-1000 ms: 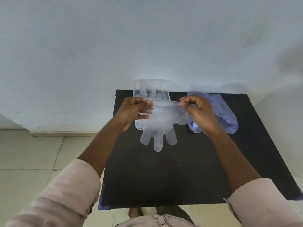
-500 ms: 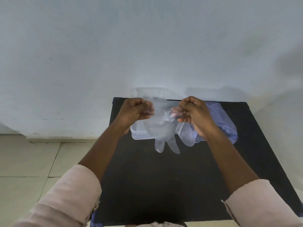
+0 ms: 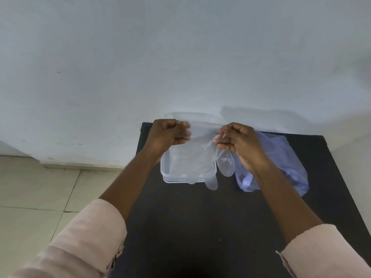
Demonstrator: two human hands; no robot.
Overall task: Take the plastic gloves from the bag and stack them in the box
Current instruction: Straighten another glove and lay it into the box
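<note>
Clear glove [image 3: 197,157] hangs fingers-down over box [image 3: 165,173], cuff pinched by L hand [image 3: 168,132] & R hand [image 3: 239,142].

Plain pale blue-grey wall [image 3: 180,57] fills most of the view, w/ a few faint scuffs. Beige tiled floor [image 3: 30,197] bottom left, grout lines showing, low skirting ledge [image 3: 80,166] where it meets the wall. Black table [image 3: 190,227] pushed right up against the wall. Light's soft, w/ a faint shadow on the wall above the table's far edge.
</note>
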